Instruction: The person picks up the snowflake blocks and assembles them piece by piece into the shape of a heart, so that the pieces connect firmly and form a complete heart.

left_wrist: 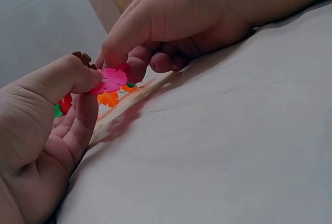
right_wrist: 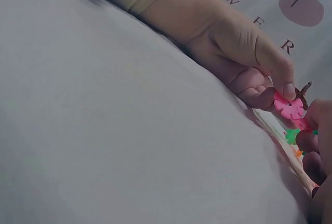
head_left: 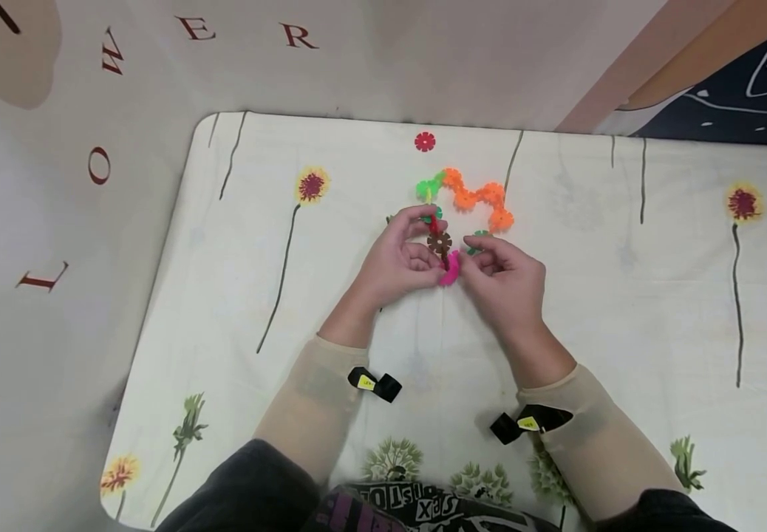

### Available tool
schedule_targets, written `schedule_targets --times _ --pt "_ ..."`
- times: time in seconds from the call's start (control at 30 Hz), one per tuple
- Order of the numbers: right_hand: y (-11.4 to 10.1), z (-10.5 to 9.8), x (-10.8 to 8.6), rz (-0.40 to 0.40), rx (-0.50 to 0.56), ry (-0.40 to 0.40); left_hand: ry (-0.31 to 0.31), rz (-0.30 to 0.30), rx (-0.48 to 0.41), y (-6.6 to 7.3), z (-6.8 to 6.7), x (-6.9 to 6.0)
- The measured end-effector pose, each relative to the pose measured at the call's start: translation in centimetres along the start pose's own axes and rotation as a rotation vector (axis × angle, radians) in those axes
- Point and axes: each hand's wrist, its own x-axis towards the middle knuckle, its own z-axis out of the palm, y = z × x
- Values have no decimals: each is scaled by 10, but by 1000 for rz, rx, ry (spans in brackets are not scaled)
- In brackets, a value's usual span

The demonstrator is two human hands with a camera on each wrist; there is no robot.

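Plastic snowflake discs are joined into a chain in the head view. Orange discs (head_left: 492, 193) curve at its right, followed by light green discs (head_left: 426, 190) and a brown disc (head_left: 440, 241). My left hand (head_left: 397, 257) pinches a pink disc (left_wrist: 112, 80) between thumb and finger beside the brown one, its other fingers near the red and green discs. From the right, my right hand (head_left: 508, 281) pinches a second pink disc (right_wrist: 303, 125) against the first one's edge. Fingertips partly hide it. Just beyond the right fingers lies a dark green disc (head_left: 479, 241).
A single red disc (head_left: 425, 142) lies near the far edge of the table, whose cloth (head_left: 623, 318) is white with printed flowers. Behind it stands a pale wall (head_left: 390, 74) with printed letters. Both wrists wear small black cameras (head_left: 377, 383).
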Motion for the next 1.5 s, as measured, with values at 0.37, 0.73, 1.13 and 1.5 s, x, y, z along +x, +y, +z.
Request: schedule_targets --times 0.37,0.73,1.13,1.5 --pt "-9 3 0 16 38 44 -10 15 15 -3 1 1" --pt "-1 0 0 13 31 10 14 11 24 -2 1 0" --pt "-9 -1 0 159 -14 2 66 -8 -20 0 2 0" --pt "-21 -2 -1 333 -44 -24 76 -32 -26 0 4 -1"
